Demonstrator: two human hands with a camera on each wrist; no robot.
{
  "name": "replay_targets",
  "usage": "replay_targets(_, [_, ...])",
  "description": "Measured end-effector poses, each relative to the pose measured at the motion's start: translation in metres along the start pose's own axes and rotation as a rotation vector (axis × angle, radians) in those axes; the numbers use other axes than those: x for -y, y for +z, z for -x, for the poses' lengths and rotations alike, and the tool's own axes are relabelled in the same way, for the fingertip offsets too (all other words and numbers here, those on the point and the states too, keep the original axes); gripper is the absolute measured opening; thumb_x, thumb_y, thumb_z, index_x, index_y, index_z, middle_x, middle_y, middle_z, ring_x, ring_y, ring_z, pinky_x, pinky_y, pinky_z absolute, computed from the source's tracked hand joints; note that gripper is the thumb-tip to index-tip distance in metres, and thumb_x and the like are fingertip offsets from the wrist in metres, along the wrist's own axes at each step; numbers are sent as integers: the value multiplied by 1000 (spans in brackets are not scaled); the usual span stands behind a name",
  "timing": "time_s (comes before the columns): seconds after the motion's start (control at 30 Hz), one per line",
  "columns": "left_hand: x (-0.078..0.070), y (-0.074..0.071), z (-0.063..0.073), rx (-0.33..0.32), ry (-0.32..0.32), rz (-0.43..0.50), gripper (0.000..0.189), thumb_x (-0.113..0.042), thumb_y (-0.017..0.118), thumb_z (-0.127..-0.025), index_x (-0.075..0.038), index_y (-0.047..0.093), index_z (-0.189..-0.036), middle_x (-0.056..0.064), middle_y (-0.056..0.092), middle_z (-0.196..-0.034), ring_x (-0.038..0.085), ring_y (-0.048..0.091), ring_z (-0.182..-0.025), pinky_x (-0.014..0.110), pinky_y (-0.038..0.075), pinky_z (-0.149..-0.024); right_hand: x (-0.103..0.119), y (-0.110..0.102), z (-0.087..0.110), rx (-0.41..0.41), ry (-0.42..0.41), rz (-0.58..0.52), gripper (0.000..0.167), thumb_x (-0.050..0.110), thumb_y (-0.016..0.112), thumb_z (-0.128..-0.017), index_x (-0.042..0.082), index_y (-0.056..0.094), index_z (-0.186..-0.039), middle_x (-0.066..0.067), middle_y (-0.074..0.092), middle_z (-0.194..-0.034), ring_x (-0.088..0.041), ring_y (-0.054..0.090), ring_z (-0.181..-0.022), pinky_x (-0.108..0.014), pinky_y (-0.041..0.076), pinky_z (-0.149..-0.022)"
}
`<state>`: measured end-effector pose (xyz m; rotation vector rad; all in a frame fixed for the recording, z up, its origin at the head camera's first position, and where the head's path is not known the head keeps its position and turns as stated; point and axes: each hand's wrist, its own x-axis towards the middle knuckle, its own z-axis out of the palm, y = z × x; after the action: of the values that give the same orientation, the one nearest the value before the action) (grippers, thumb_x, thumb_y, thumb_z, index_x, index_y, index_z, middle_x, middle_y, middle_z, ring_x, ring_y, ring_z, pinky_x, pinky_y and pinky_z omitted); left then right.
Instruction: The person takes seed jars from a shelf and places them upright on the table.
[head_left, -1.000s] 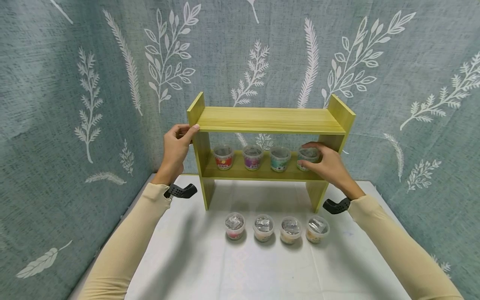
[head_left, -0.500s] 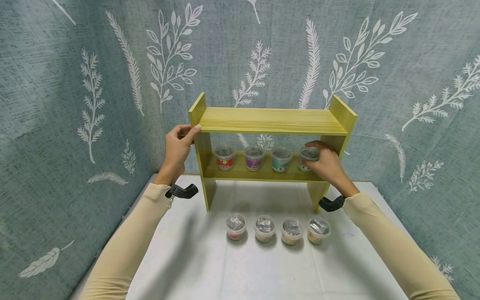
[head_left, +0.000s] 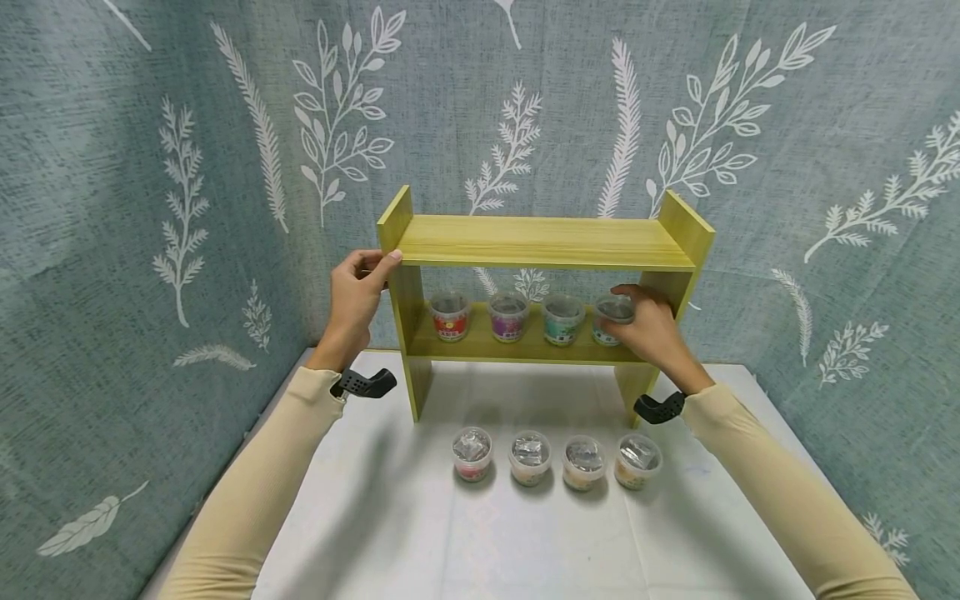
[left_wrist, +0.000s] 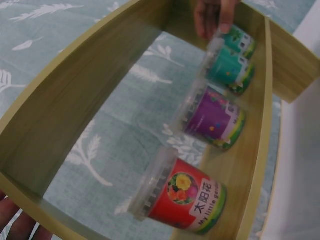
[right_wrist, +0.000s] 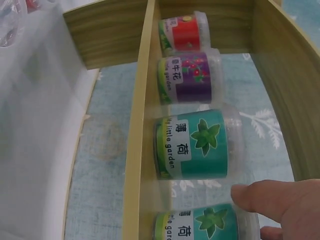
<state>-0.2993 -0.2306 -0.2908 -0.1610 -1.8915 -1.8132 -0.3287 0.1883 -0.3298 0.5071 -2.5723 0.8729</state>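
Observation:
My left hand (head_left: 354, 296) grips the left side panel of a yellow-green wooden shelf (head_left: 525, 242), thumb on its front edge; some fingers (left_wrist: 22, 225) show beyond the panel in the left wrist view. On the lower board stand a red-labelled tub (head_left: 450, 321), a purple-labelled tub (head_left: 508, 321) and a teal-labelled tub (head_left: 562, 321). At the right end of this row, my right hand (head_left: 651, 325) holds a second teal-labelled tub (right_wrist: 200, 225) near its clear rim. The right wrist view shows the thumb (right_wrist: 260, 197) by that rim.
On the white table (head_left: 480, 550), several smaller lidded cups stand in a row before the shelf, from a pink one (head_left: 472, 454) to a yellowish one (head_left: 637, 461). Patterned blue-grey cloth (head_left: 465, 100) hangs behind and at both sides.
My right hand has closed in around the rightmost teal-labelled tub, which has shifted slightly left toward its neighbour. The left hand keeps its grip on the shelf.

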Motion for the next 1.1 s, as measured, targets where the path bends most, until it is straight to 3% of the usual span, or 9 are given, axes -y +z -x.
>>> replay_targets(0.13, [0,0,0,-2,-2,6,37,-36,75,-96,-6,66,-116,1,60,-99,16,57,-93,33,50,-87,2,1,0,18,24,10,59,25,75,-95,-7,54,-140,-31,58,-134,-48,60,-110,-61,48,-93])
replay_targets(0.4, [0,0,1,3,-2,-2,41,-38,75,-96,-4,66,-117,1,60,-100,16,57,-93,34,50,-88,8,-1,3,85,128,46,72,34,67,-99,-15,43,-146,-37,50,-141,-54,55,-120,-64,47,-97])
replay_targets(0.5, [1,-1,1,3,2,-4,41,-38,74,-96,-4,65,-118,1,60,-101,16,57,-94,33,50,-88,9,-1,3,69,132,59,62,36,70,-97,-13,57,-132,-34,63,-123,-49,64,-104,-60,52,-86])
replay_targets(0.57, [1,-1,0,1,2,-2,41,-38,74,-96,-4,65,-118,1,60,-100,16,57,-93,32,50,-87,9,-1,3,46,117,75,49,36,73,-95,-8,65,-114,-27,69,-102,-42,67,-87,-54,54,-74])
replay_targets(0.63, [1,-1,0,-3,1,-3,40,-37,75,-96,-4,66,-117,1,60,-100,16,57,-93,31,50,-87,9,-1,4,27,111,74,39,36,75,-93,-1,64,-94,-16,66,-81,-33,62,-71,-46,50,-63])
replay_targets(0.77, [1,0,0,-9,-4,-2,40,-36,75,-96,-4,66,-117,1,60,-100,15,57,-92,31,50,-86,10,-1,6,2,115,53,40,39,78,-89,9,55,-78,-2,51,-64,-22,49,-58,-36,39,-54])
replay_targets(0.83, [1,0,-1,-8,-4,-3,40,-37,75,-96,-4,66,-118,1,60,-100,15,57,-92,32,50,-87,10,-1,7,-5,122,38,40,40,79,-88,9,55,-79,-1,48,-63,-21,47,-58,-35,37,-53])
replay_targets(0.93, [1,0,-1,-6,-5,-3,40,-37,75,-96,-5,66,-118,1,60,-100,15,57,-93,33,50,-88,10,-2,10,-13,113,37,36,38,80,-87,6,64,-89,-5,58,-69,-22,52,-60,-36,41,-54])
replay_targets(1.1, [1,0,-1,-11,-7,3,38,-36,75,-96,-6,67,-117,0,61,-100,15,57,-93,31,50,-87,11,-4,17,0,92,27,52,38,79,-89,-3,68,-119,-22,71,-98,-33,65,-76,-46,52,-66])
